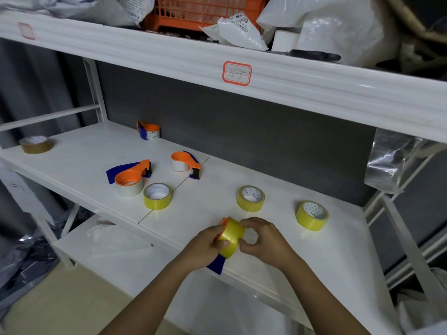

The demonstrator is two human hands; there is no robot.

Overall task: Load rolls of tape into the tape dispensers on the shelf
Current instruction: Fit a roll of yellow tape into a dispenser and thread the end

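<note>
Over the front edge of the white shelf (278, 250), my left hand (205, 245) grips an orange-and-blue tape dispenser (217, 264) with a yellow tape roll (232, 236) sitting on it. My right hand (263, 240) holds the roll's right side with fingers curled around its rim. Three more yellow rolls lie flat on the shelf: one left of centre (157, 196), one in the middle (250, 198), one to the right (311, 215). Three other orange-and-blue dispensers rest further back: front left (130, 176), centre (186, 163) and far back (148, 129).
A brown tape roll (36, 144) lies at the shelf's far left end. The upper shelf (290, 76) overhangs, carrying an orange crate (205, 10), plastic bags and black scissors (314, 55). A clear bag (391, 160) hangs at right. A lower shelf with plastic sheets sits below left.
</note>
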